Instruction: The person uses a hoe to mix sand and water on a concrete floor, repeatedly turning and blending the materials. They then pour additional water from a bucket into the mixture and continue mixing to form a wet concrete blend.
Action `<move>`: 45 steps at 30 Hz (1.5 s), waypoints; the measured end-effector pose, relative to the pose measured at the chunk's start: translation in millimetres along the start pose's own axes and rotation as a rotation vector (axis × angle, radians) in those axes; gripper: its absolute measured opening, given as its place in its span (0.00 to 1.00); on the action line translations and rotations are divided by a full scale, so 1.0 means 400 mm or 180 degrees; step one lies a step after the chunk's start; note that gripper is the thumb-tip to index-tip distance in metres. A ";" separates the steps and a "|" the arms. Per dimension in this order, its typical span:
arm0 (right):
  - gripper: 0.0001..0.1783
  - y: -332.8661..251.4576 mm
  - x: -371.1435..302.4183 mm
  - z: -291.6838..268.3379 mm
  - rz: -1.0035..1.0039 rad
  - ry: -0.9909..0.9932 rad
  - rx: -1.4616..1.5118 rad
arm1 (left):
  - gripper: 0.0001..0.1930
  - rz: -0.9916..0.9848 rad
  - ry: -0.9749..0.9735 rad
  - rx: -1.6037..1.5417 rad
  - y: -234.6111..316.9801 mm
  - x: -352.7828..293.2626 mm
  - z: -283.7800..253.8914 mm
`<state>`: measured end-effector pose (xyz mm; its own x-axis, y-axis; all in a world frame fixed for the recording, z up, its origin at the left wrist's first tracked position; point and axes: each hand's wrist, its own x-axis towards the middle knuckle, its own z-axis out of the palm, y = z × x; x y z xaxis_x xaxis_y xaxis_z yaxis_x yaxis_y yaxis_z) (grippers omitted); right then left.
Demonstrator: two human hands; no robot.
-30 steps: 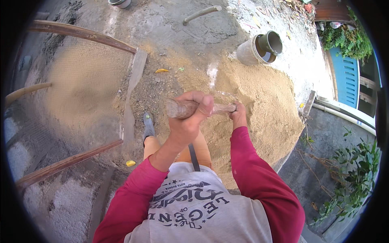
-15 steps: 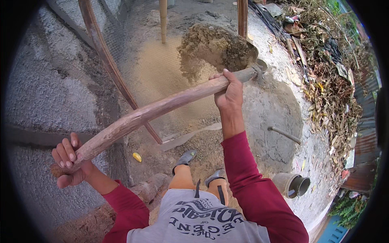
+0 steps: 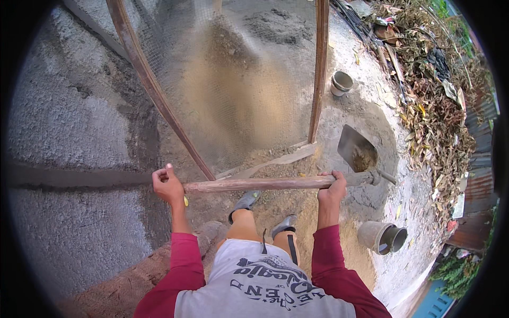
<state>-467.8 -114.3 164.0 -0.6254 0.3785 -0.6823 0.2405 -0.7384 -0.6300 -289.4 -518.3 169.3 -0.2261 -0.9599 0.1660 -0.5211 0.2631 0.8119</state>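
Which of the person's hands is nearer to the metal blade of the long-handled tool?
The right. The right hand grips the wooden handle close to the blade; the left hand is at the handle's opposite end, much farther away.

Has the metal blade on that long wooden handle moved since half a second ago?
Yes, rightward and down the picture: the metal blade overlapped the mesh screen, but now sits right of its right wooden rail.

You have bright daylight; the ground (image 3: 391,273) glares near its right edge; airborne sand (image 3: 236,103) is blurred; fisheye rim black.
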 end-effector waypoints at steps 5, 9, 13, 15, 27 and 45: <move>0.23 0.049 0.149 -0.491 0.0091 0.1861 -0.0102 | 0.28 0.1561 -0.2881 0.2425 0.109 -0.225 0.064; 0.20 0.107 0.247 -0.935 0.0272 0.3038 0.0144 | 0.31 0.2782 -0.5570 0.3120 0.181 -0.440 0.110; 0.21 0.188 0.301 -1.292 0.0343 0.3006 -0.0041 | 0.24 0.0335 -0.7899 0.4362 0.205 -0.692 0.179; 0.20 0.178 0.312 -1.278 0.0507 0.2952 -0.0182 | 0.20 0.1212 -0.7731 0.3765 0.149 -0.801 0.168; 0.21 0.004 0.854 -1.247 0.0231 0.2101 -0.0072 | 0.10 0.3940 -0.5970 0.3471 0.008 -1.524 0.461; 0.44 0.171 0.758 -1.499 0.0464 0.1704 -0.3001 | 0.20 0.2208 -0.6376 0.4166 -0.230 -1.778 0.352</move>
<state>-196.1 284.6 -308.4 -0.1960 0.6841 -0.7025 0.9004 -0.1582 -0.4052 -196.7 153.8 -102.2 -0.2416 0.2057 -0.9483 0.0883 0.9779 0.1896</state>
